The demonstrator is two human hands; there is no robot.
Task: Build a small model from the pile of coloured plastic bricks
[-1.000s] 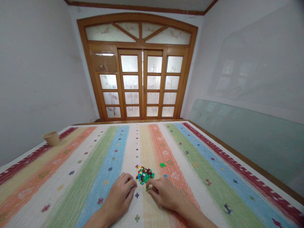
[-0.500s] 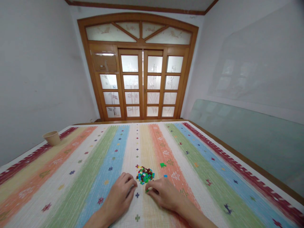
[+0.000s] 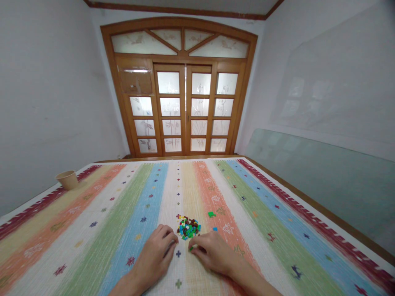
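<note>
Wooden doors are taking up the far end, and their frosted panes are showing faint plant designs. A striped tablecloth is spreading out in front of the doors, mixing orange, green, blue and dark red. Some plain tan cup is just sitting upright nearer than the doors, off to their left. Right of the doors a pale green panel is leaning or hanging, can't tell which, and brown trim is running above them.
</note>
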